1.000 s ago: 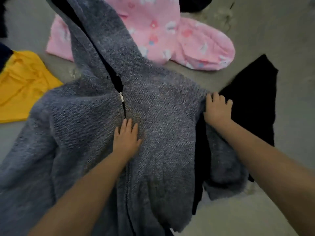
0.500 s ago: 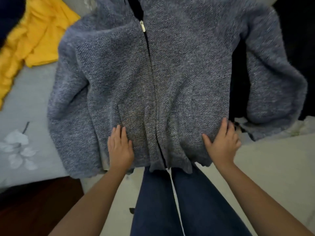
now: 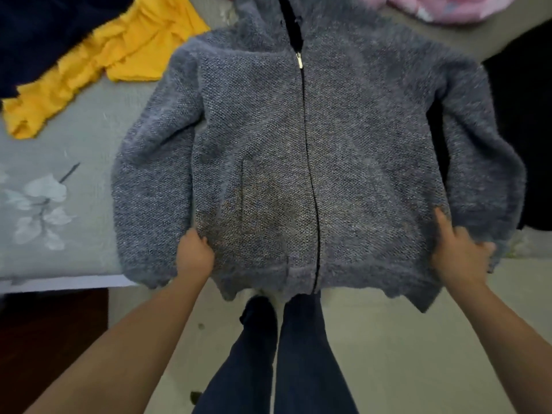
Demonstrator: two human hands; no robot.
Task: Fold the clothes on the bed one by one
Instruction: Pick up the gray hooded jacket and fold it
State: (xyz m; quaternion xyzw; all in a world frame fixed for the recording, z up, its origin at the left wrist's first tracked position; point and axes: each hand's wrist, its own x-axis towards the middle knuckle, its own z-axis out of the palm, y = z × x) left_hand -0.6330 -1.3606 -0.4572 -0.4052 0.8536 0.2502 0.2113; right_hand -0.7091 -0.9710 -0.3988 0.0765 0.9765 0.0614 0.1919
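A grey knitted zip hoodie [image 3: 298,150] lies front up on the bed, zipped, its hood pointing away from me and both sleeves lying along its sides. Its hem hangs slightly over the bed's near edge. My left hand [image 3: 194,255] grips the lower left side of the hoodie's body, fingers curled into the fabric beside the left sleeve. My right hand [image 3: 460,252] grips the lower right side in the same way, thumb on top of the knit.
A yellow garment [image 3: 98,70] lies at the back left, with dark navy cloth [image 3: 44,28] behind it. A pink patterned garment [image 3: 442,7] sits at the top right and a black garment [image 3: 525,144] at the right. The grey floral bedsheet [image 3: 44,189] ends near my jeans-clad legs [image 3: 283,354].
Both hands slid down from the hoodie's chest to its hem, then moved apart to the lower side edges and closed on the fabric. The hoodie now lies flatter and wider.
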